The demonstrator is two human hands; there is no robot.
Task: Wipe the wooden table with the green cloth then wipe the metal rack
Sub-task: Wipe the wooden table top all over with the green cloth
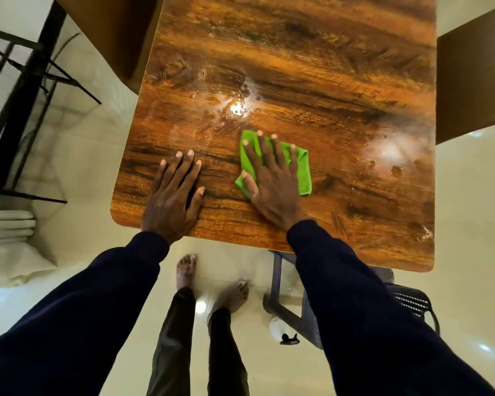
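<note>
The wooden table (312, 67) fills the upper middle of the head view, its top glossy with wet streaks and droplets. A folded green cloth (302, 170) lies on it near the front edge. My right hand (269, 181) presses flat on the cloth with fingers spread, covering its left half. My left hand (175, 195) rests flat on the bare wood to the left of the cloth, fingers apart and holding nothing. The black metal rack (26, 90) stands on the floor at the far left, apart from both hands.
A dark plastic chair (292, 304) is tucked under the table's front right. A white spray bottle (282, 330) lies on the pale tiled floor beside it. My bare feet (212, 284) stand just before the table edge. White folded fabric (9, 224) sits at the left.
</note>
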